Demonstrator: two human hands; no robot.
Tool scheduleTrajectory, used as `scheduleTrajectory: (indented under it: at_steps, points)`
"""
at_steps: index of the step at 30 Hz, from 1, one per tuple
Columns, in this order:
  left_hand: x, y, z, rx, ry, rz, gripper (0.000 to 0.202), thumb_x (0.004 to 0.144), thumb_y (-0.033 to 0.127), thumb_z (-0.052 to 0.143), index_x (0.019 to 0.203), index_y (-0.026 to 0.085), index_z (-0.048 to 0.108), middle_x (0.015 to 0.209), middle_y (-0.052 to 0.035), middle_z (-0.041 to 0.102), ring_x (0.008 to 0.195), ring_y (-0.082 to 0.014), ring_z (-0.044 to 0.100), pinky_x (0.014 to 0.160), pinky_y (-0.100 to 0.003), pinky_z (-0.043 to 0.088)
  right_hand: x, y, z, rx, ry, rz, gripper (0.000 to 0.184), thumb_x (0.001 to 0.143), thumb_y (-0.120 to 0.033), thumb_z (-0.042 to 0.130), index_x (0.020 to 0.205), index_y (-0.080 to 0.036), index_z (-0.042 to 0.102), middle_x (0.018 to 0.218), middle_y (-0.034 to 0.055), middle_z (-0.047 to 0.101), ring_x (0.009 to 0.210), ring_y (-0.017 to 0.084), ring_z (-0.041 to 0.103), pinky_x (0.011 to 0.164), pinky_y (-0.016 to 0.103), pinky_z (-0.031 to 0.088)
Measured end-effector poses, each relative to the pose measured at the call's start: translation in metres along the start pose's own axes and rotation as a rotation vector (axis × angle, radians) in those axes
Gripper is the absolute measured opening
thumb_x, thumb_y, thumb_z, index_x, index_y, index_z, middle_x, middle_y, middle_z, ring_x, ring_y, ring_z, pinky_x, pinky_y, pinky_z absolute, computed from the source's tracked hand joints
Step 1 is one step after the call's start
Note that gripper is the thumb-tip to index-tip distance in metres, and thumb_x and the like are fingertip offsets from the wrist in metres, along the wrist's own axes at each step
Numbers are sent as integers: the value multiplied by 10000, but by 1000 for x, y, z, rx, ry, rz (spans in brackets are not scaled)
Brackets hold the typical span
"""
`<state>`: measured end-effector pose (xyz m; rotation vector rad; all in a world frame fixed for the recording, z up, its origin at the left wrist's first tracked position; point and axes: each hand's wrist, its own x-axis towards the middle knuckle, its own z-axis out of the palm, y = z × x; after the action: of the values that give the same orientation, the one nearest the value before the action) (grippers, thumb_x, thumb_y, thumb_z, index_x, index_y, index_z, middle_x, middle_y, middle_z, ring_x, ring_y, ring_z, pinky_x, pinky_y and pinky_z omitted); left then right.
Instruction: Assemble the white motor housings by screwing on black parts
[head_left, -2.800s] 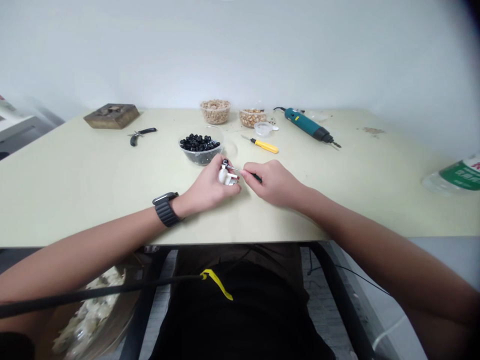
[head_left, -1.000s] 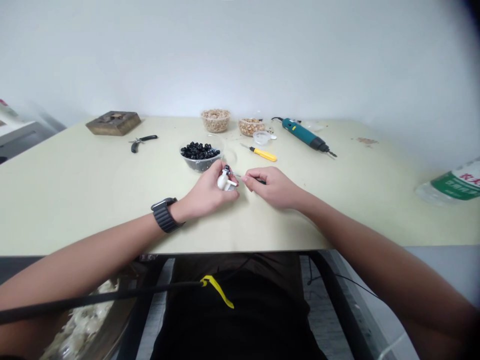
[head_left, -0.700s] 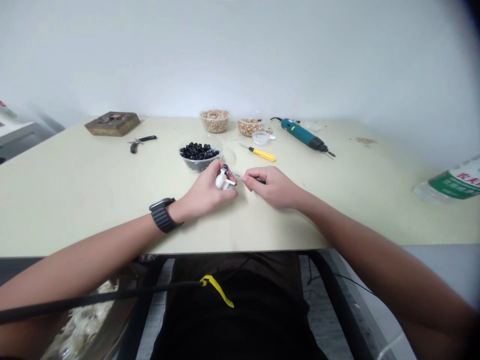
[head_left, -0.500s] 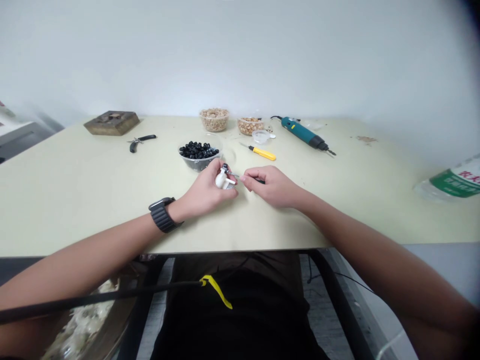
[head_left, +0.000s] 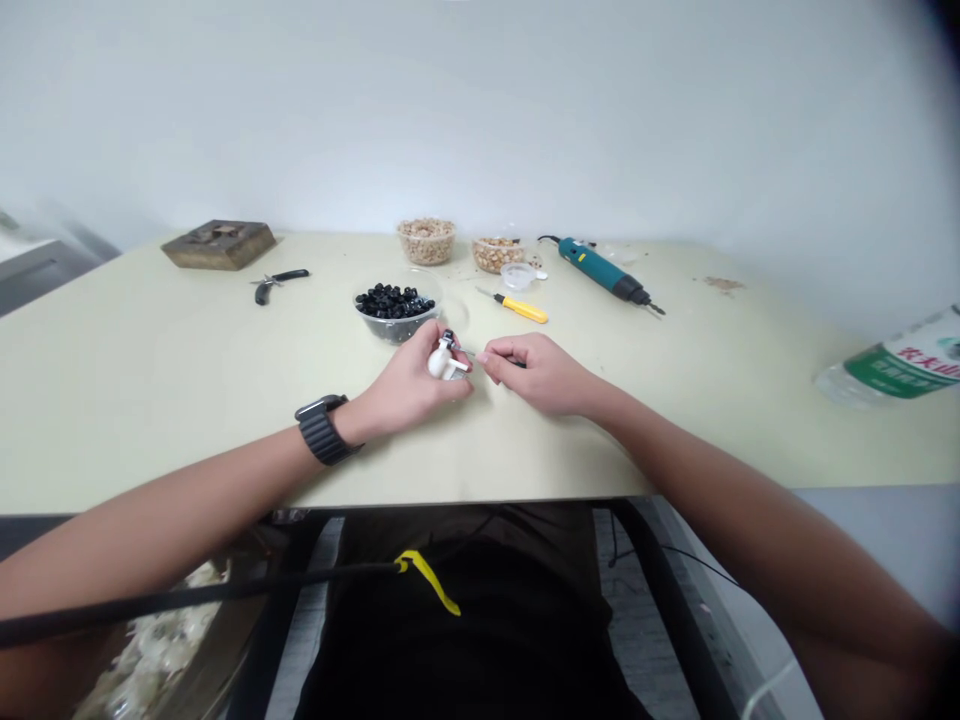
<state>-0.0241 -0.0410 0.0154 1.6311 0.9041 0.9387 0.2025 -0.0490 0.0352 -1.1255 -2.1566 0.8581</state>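
While a small white part [head_left: 439,364] is gripped in the fingers of the left hand [head_left: 409,385], a thin-shafted tool [head_left: 514,363] with a black handle is pinched by the right hand [head_left: 544,375], near the middle of the table [head_left: 150,400] and closer to its front edge. The tool's long axis is held nearly level, with its tip directed leftward at the upper end of the part, so the part lies just left of the right hand; whether tip and part touch cannot be told. Both hands are closed on what they hold. A bowl of black beads [head_left: 394,333] is placed just beyond the left hand. Against the earliest frame, the shaft is held flatter, and the whole table is seen from further back.
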Motion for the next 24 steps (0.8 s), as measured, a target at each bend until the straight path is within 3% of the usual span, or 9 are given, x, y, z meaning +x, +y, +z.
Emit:
scheduleTrajectory:
  at_steps: [15,24]
  points:
    - [1,0,0,36,-10,34,495,690,249,848,1013,242,473,1042,-17,725,949,-209,666,888,-392,528,1,-3,1,33,-16,59,424,1095,-387,573,710,-232,486,656,-58,420,618,121,388,627,320,309]
    - [-3,-6,5,195,74,109,474,719,290,820,1050,242,484,1015,-25,689,904,-221,666,859,-423,535,-3,-10,7,252,-77,313,417,1152,-426,536,778,-242,531,555,-86,377,466,104,322,496,310,227]
